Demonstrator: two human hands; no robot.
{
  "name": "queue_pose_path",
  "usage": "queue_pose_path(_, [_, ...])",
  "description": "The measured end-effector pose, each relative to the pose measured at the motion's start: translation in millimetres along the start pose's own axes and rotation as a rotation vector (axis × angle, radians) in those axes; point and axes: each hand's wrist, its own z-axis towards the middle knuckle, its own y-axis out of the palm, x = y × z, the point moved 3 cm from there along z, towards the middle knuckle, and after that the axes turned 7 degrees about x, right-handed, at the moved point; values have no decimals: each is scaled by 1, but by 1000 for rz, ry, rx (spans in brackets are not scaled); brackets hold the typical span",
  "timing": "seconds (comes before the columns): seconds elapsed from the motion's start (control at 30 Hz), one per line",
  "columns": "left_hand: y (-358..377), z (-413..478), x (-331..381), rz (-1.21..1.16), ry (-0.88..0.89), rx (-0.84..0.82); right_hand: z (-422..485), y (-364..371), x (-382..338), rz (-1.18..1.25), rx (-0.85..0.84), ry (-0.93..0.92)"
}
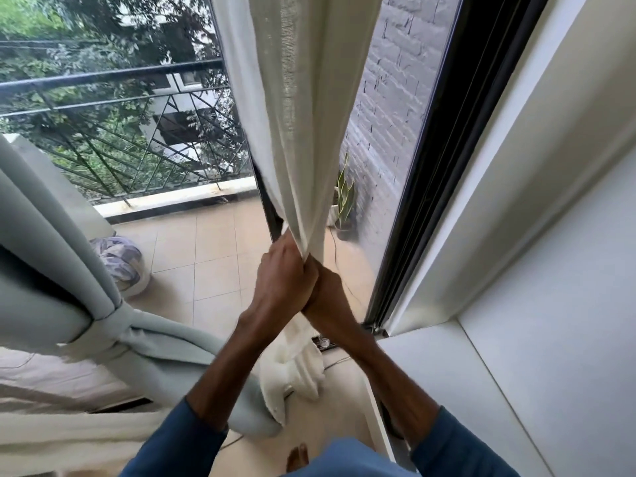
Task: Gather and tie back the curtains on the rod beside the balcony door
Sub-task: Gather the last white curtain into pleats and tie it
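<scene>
A cream sheer curtain [296, 108] hangs down the middle of the view in front of the glass balcony door. It is bunched into a narrow bundle at waist height. My left hand [284, 273] grips the bundle from the left, and my right hand [325, 287] grips it from the right, pressed against the left hand. The curtain's loose tail [296, 370] falls below my hands to the floor. At the left, a pale green thick curtain [51, 256] is gathered and knotted with its own fabric [117, 333].
The black door frame [433, 160] and a white wall and ledge [516, 304] stand at the right. Through the glass I see a tiled balcony, a black railing [113, 108], a potted snake plant [344, 201] and a cloth bundle [120, 259]. My bare foot [298, 457] is below.
</scene>
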Motion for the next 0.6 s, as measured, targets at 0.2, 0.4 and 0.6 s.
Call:
queue_pose_path(0.2, [25, 4, 5, -109, 129, -187, 17, -41, 15, -223, -39, 3])
queue_pose_path(0.4, [42, 8, 16, -44, 145, -359, 23, -60, 20, -182, -126, -24])
queue_pose_path(0.6, [43, 13, 24, 0, 99, -244, 25, -66, 17, -93, -325, -1])
